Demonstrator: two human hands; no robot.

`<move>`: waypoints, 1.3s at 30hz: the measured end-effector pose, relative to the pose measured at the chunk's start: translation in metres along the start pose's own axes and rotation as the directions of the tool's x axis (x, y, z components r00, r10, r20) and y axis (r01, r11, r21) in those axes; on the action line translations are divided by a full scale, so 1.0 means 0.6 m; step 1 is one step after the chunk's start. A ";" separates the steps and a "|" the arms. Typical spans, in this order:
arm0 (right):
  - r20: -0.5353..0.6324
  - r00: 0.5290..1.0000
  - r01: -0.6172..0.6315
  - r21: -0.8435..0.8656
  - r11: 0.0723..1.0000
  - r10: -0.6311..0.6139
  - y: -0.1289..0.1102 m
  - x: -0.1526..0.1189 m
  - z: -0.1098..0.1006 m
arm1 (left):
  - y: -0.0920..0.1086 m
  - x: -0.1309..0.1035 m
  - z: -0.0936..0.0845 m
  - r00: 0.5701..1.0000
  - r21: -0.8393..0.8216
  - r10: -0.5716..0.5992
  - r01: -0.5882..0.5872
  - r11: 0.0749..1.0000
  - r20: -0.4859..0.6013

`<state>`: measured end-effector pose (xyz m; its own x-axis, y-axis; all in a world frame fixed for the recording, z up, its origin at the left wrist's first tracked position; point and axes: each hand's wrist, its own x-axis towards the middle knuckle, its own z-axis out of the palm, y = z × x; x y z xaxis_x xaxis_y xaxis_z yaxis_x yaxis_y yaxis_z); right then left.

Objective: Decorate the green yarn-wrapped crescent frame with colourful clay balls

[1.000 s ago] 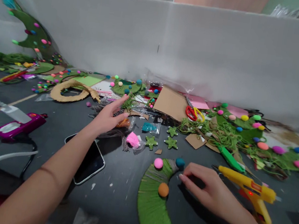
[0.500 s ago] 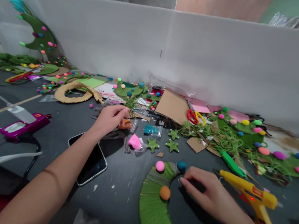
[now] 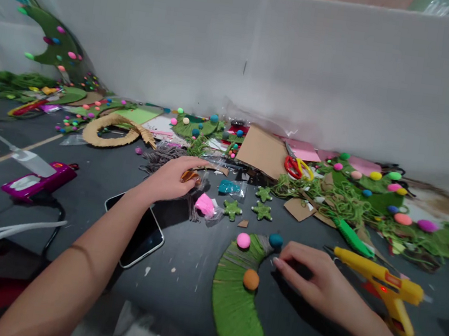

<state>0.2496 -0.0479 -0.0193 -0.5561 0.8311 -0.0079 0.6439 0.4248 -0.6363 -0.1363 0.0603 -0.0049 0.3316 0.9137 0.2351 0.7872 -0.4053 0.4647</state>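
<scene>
My left hand [image 3: 173, 179] is over the small orange packet [image 3: 190, 177] in the middle of the table, its fingertips reaching past it; whether they grip anything is hidden. Close to its right lie a pink bundle [image 3: 205, 204], a teal packet [image 3: 230, 187] and green stars [image 3: 232, 210]. My right hand [image 3: 310, 270] rests beside a green yarn-wrapped crescent [image 3: 235, 302], fingers curled with a gap between thumb and forefinger, near the teal ball [image 3: 275, 241]. A pink ball [image 3: 243, 240] and an orange ball [image 3: 251, 279] also sit on the crescent.
A yellow glue gun [image 3: 379, 276] with a red light lies right of my right hand. A phone [image 3: 142, 240] lies under my left forearm. Scissors [image 3: 297, 166], cardboard [image 3: 263, 152] and a green cutter [image 3: 351, 237] lie farther back. A purple device [image 3: 40, 182] stands left.
The view has tilted down slightly. My left hand has moved down and spread over the orange packet. My right hand has stayed beside the crescent.
</scene>
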 end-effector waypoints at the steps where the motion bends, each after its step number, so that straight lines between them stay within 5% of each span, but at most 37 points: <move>1: -0.001 1.000 0.000 0.001 1.000 0.000 0.001 0.000 0.000 | 0.001 0.000 -0.001 1.000 0.036 0.020 -0.020 0.999 0.020; 6: -0.017 1.000 0.016 0.015 1.000 -0.016 0.007 -0.003 0.000 | 0.023 -0.009 -0.013 0.998 -0.025 0.056 -0.055 0.998 0.036; 9: -0.016 1.000 0.014 0.014 1.000 -0.014 0.009 -0.005 0.000 | 0.045 -0.019 -0.015 0.958 -0.089 0.173 -0.157 0.984 0.229; 12: -0.021 1.000 0.016 0.012 1.000 -0.016 0.013 -0.003 0.002 | 0.064 -0.028 -0.010 0.903 0.005 0.165 -0.182 0.983 0.396; 19: -0.079 0.997 -0.017 0.051 0.999 0.021 0.004 0.010 -0.010 | 0.073 -0.024 0.002 0.903 0.060 0.109 -0.147 0.987 0.416; 21: -0.039 0.999 -0.015 0.035 0.999 0.016 -0.009 0.012 -0.019 | 0.063 -0.022 -0.003 0.919 0.048 0.119 -0.147 0.988 0.377; 25: -0.006 1.000 -0.016 -0.001 1.000 0.016 -0.029 0.027 -0.029 | 0.035 -0.017 -0.016 0.990 -0.024 0.070 -0.068 0.997 0.119; 27: -0.059 0.997 -0.044 -0.007 0.999 0.044 -0.033 0.051 -0.026 | 0.027 -0.016 -0.017 0.987 -0.028 0.074 -0.070 0.997 0.140; 31: -0.228 0.963 -0.147 0.015 0.989 0.147 -0.038 0.139 -0.008 | 0.033 -0.014 -0.002 0.941 -0.079 0.205 -0.191 0.978 0.269; 35: -0.311 0.919 -0.261 -0.013 0.965 0.244 -0.042 0.237 0.008 | 0.039 -0.008 0.016 0.983 -0.089 0.167 -0.160 0.983 0.079; 39: -0.302 0.895 -0.309 0.114 0.944 0.329 -0.035 0.288 0.020 | 0.037 -0.002 0.029 0.986 -0.083 0.161 -0.163 0.983 -0.030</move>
<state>0.1335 0.0822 -0.0166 -0.1270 0.9918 0.0166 0.7200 0.1037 -0.6862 -0.1102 0.0508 -0.0097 0.4383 0.8351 0.3324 0.6770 -0.5500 0.4890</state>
